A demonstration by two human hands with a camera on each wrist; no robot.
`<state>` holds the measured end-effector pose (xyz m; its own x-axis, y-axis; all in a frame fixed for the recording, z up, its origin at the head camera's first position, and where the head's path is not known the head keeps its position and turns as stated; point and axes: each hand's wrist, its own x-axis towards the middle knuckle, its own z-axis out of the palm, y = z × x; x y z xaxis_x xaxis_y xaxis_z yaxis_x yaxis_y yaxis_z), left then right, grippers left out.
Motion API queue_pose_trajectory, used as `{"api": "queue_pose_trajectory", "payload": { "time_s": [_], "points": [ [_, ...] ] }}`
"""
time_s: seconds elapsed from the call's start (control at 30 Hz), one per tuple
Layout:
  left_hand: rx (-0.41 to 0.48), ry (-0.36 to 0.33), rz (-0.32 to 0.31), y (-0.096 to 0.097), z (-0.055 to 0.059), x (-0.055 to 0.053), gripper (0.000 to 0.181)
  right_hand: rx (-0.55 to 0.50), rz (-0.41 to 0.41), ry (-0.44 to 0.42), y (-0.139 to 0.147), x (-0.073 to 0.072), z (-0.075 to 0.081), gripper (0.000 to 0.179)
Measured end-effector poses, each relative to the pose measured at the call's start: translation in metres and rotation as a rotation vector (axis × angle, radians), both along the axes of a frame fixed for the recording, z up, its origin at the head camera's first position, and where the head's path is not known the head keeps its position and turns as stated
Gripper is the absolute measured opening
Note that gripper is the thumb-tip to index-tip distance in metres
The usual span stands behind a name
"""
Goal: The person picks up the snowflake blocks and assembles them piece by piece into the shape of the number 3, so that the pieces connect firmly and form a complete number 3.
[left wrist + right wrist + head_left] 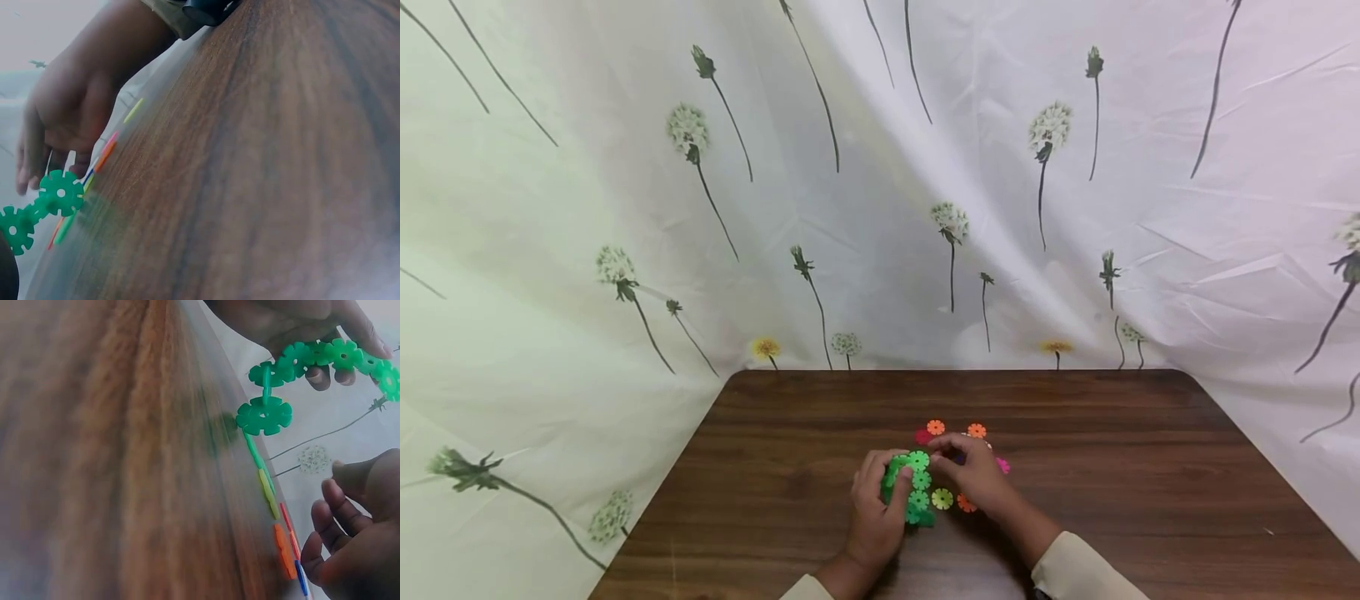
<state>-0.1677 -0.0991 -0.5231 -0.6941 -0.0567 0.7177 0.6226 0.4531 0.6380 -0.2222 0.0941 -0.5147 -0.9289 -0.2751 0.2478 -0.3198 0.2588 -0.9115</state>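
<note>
My left hand (877, 500) grips a chain of interlocking green flower-shaped discs (919, 480), the thumb lying across its front. In the right wrist view the linked green discs (344, 355) curve along the left hand's fingers, and a lower disc (264, 415) hangs at the end near the tabletop. Close by on the right is my right hand (977, 473), over the loose discs. Its fingers bend loosely, with nothing visible between them and the thumb in the right wrist view. A yellow-green disc (942, 499) lies between the hands.
Around the right hand lie orange discs (977, 430), a red disc (923, 437) and a pink disc (1003, 466). A blue disc (301, 578) is partly hidden. The brown wooden table (760, 467) meets a white flower-printed cloth (880, 275) at its far edge.
</note>
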Motion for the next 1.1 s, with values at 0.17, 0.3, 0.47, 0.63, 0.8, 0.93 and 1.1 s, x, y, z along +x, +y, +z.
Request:
{"api": "queue_pose_trajectory", "payload": {
  "time_s": [0.17, 0.3, 0.47, 0.63, 0.8, 0.93, 1.1],
  "points": [
    [0.009, -0.028, 0.010, 0.000, 0.000, 0.000, 0.016, 0.100, 0.055, 0.081, -0.001, -0.007, -0.005, 0.019],
    [0.026, -0.026, 0.003, -0.001, 0.000, -0.001, 0.015, 0.174, 0.075, 0.171, -0.004, -0.006, -0.004, 0.015],
    [0.066, -0.005, -0.030, -0.002, 0.000, -0.004, 0.016, 0.209, 0.087, 0.227, -0.007, -0.005, -0.006, 0.010],
    [0.084, -0.048, -0.042, -0.002, 0.000, -0.005, 0.014, 0.301, 0.047, 0.314, -0.007, -0.004, -0.008, 0.012],
    [0.084, -0.063, -0.040, -0.002, 0.000, -0.005, 0.013, 0.416, -0.028, 0.408, -0.008, -0.004, -0.010, 0.012],
    [0.079, -0.068, -0.050, -0.002, -0.001, -0.004, 0.012, 0.448, -0.041, 0.385, -0.009, -0.003, -0.011, 0.009],
    [0.073, -0.093, -0.054, -0.003, -0.001, -0.004, 0.012, 0.490, -0.055, 0.350, -0.008, -0.003, -0.012, 0.008]
  ]
}}
